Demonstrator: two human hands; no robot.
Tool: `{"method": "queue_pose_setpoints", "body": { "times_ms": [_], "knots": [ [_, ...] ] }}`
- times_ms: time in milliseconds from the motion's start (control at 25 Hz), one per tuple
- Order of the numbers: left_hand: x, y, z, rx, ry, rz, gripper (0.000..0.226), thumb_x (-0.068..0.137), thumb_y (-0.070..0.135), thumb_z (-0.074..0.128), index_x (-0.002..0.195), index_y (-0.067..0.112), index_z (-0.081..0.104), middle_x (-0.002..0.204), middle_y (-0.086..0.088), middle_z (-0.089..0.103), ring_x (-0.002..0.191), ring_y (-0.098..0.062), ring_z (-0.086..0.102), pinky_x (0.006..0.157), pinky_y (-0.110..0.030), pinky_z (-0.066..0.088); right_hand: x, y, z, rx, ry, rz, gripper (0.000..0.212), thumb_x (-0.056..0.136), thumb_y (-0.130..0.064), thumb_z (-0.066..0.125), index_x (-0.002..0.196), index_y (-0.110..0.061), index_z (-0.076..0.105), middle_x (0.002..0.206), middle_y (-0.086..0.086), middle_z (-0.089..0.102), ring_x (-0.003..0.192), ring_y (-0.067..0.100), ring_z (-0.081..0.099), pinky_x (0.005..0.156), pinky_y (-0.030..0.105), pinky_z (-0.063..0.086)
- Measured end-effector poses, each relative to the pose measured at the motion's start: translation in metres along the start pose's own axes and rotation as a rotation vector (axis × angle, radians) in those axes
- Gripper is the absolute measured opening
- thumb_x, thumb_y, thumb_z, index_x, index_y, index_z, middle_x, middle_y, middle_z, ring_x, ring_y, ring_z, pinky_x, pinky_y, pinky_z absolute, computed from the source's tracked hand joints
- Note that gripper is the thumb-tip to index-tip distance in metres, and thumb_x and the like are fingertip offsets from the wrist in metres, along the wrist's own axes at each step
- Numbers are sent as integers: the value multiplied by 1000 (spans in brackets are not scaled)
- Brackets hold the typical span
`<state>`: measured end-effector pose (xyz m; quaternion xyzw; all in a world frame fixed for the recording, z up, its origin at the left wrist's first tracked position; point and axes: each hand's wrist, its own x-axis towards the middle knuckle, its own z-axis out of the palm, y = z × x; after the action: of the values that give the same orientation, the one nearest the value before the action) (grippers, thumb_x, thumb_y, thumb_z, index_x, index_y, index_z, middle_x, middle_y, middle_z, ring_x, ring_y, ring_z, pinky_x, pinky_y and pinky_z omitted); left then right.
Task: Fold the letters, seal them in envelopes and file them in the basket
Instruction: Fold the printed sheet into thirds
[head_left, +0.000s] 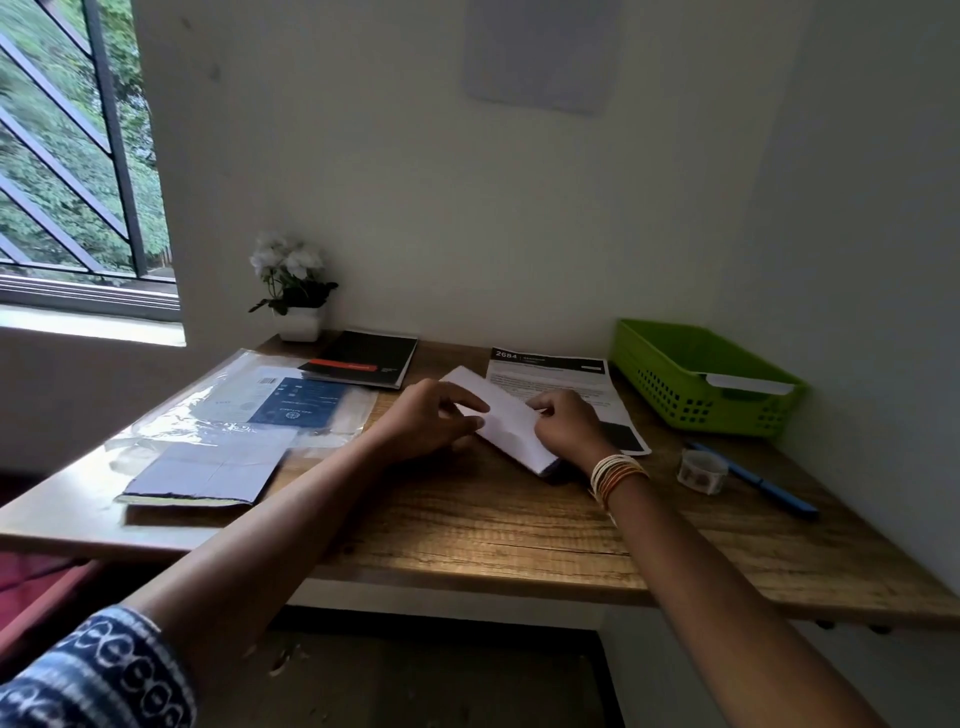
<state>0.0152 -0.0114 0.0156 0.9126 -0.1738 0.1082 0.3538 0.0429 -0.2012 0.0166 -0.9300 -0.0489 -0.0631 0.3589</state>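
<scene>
Both hands are clamped on a white folded paper letter (506, 418) lying slantwise on the wooden desk (467, 519): the left hand (428, 418) pinches its near-left edge and the right hand (563, 423) curls over its right side, probably to hold the layers square while a crease is pressed. Just beyond lies an unfolded printed sheet with a black header (550, 371), seemingly next. The green perforated plastic basket (696, 405) waits at the far right, with a white envelope (750, 384) propped inside; a tape roll (701, 471) and blue pen (761, 486) lie near the right wrist, handy for sealing.

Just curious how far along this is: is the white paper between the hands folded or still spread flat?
Folded. The white paper is a narrow strip with layered edges at its near end, held by both hands.
</scene>
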Motion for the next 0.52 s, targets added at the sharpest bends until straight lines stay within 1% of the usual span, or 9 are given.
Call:
{"method": "queue_pose_setpoints", "body": {
  "times_ms": [80, 120, 160, 240, 360, 440, 480, 520],
  "knots": [
    [0, 0, 1, 102, 34, 50, 28, 85, 25, 68, 113, 27, 68, 132, 3, 59, 115, -12, 57, 95, -27, 48, 0, 2, 2, -129, 16, -52, 43, 92, -1, 46, 130, -15, 59, 139, 8, 54, 128, 26, 48, 104, 36, 40],
    [0, 1, 1, 145, 11, 61, 28, 87, 26, 66, 115, 28, 67, 138, 4, 54, 123, -13, 52, 101, -29, 43, 0, 5, 3, -203, 26, -77, 43, 92, -2, 46, 128, -19, 61, 139, 5, 54, 130, 27, 46, 110, 41, 36],
    [1, 2, 3, 178, -37, 66, 30, 90, 25, 62, 119, 28, 65, 143, 5, 49, 129, -14, 47, 106, -32, 38, 0, 7, 4, -276, 29, -103, 42, 92, -3, 46, 126, -22, 63, 138, 4, 55, 130, 27, 46, 112, 44, 34],
    [1, 4, 7, 205, -161, 58, 36, 95, 22, 52, 130, 26, 57, 150, 3, 39, 136, -16, 39, 112, -33, 31, 2, 8, 4, -387, 29, -170, 41, 92, -5, 47, 125, -25, 64, 135, 4, 56, 128, 29, 46, 110, 46, 32],
    [2, 5, 14, 281, -335, 3, 47, 100, 24, 40, 146, 23, 32, 158, 1, 22, 144, -18, 24, 119, -36, 19, -1, 1, 9, -520, 17, -248, 35, 94, -14, 47, 125, -19, 63, 128, 8, 56, 121, 29, 49, 104, 45, 36],
    [2, 4, 16, 394, -406, -4, 52, 102, 29, 32, 151, 22, 15, 160, 1, 10, 147, -16, 10, 121, -37, 10, -9, -8, 16, -519, -70, -247, 38, 96, -28, 42, 127, -12, 57, 130, 11, 55, 118, 27, 51, 102, 44, 39],
    [1, 5, 17, 423, -424, 0, 53, 103, 31, 28, 151, 21, 10, 160, 1, 5, 148, -15, 5, 121, -37, 7, -14, -11, 21, -487, -144, -243, 45, 97, -35, 38, 131, -10, 51, 136, 13, 51, 122, 27, 49, 105, 43, 38],
    [0, 6, 17, 438, -438, 3, 53, 103, 32, 25, 152, 21, 5, 160, 0, 2, 148, -14, 2, 121, -36, 5, -19, -12, 25, -464, -217, -237, 53, 97, -40, 32, 140, -9, 41, 146, 15, 41, 132, 28, 41, 111, 43, 32]
  ]
}}
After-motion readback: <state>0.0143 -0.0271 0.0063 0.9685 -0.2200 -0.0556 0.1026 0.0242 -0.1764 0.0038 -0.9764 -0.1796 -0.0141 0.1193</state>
